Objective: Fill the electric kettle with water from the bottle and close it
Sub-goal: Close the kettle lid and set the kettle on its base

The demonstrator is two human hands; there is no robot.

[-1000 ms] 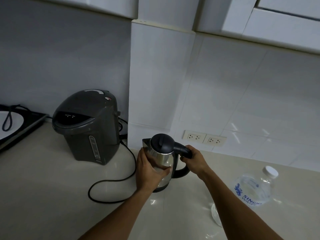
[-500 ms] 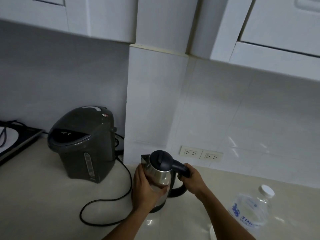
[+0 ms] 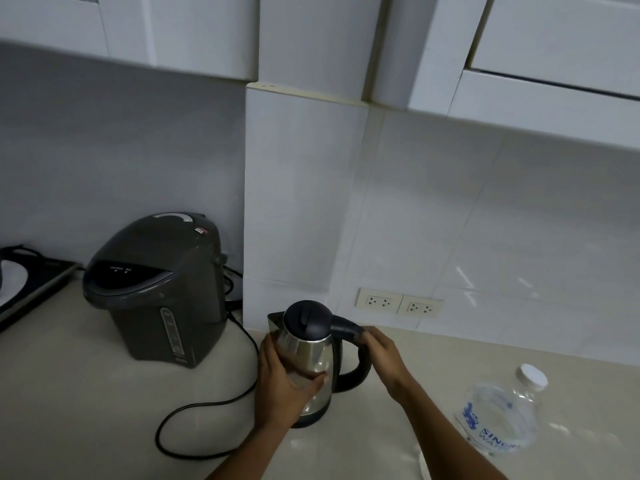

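Left hand point(image 3: 282, 382) is wrapped around the steel kettle point(image 3: 311, 355) body, fingers closed on it. Right hand point(image 3: 384, 355) is curled over the top of the black handle point(image 3: 356, 358), gripping it. Kettle is stood upright on the counter point(image 3: 86, 410), lid point(image 3: 306, 318) shut. Capped water bottle point(image 3: 502, 414) is seen near right, well apart. Grey hot-water dispenser point(image 3: 156, 289) is placed far left, with its cord point(image 3: 207, 403) looped nearer.

Right hand point(image 3: 382, 358) now looser on the kettle point(image 3: 308, 355) handle than a second ago, fingers draped over its top rather than curled tight round it. View tilted upward since then: more cabinet fronts point(image 3: 554, 36) overhead, bottle point(image 3: 502, 417) lower toward the bottom edge.
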